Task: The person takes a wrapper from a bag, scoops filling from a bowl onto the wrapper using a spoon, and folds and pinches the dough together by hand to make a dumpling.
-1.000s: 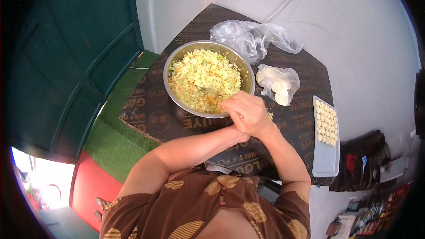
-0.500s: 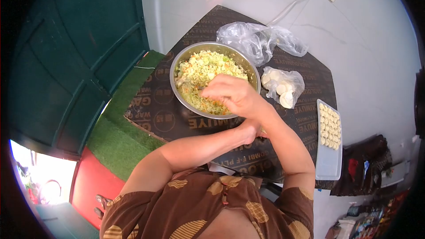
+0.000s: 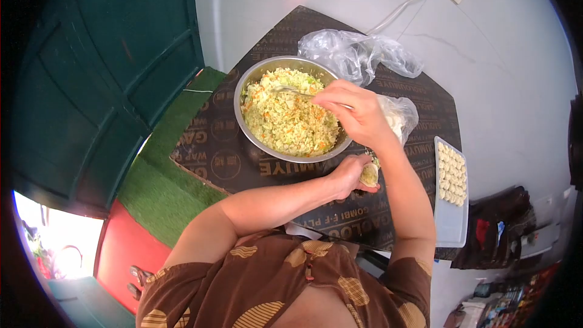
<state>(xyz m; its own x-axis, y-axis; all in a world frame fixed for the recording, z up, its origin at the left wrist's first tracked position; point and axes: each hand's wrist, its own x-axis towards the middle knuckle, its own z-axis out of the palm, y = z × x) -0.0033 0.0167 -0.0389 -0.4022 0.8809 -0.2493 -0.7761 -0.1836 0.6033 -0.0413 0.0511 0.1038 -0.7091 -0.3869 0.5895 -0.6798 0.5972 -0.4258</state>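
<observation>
My left hand (image 3: pixel 350 176) is closed round a dough wrapper (image 3: pixel 369 175) with some filling in it, below the bowl's near right rim. A metal bowl (image 3: pixel 243 129) holds a heap of chopped yellow-green and orange filling (image 3: pixel 285 118). Over the bowl's right side, my right hand (image 3: pixel 351 106) pinches the handle of a metal spoon (image 3: pixel 291 90), whose tip rests on the filling. Partly behind my right hand lies a clear bag with round white wrappers (image 3: pixel 398 118).
A crumpled clear bag (image 3: pixel 346 51) lies behind the bowl on the dark printed table (image 3: pixel 291 179). At the table's right edge is a tray (image 3: pixel 450 225) with rows of small dumplings (image 3: pixel 452 173). A green door (image 3: pixel 103 85) stands at the left.
My right hand has moved from low over the filling up to the bowl's right side, with the spoon now visible. My left hand and its filled wrapper have come into clearer view.
</observation>
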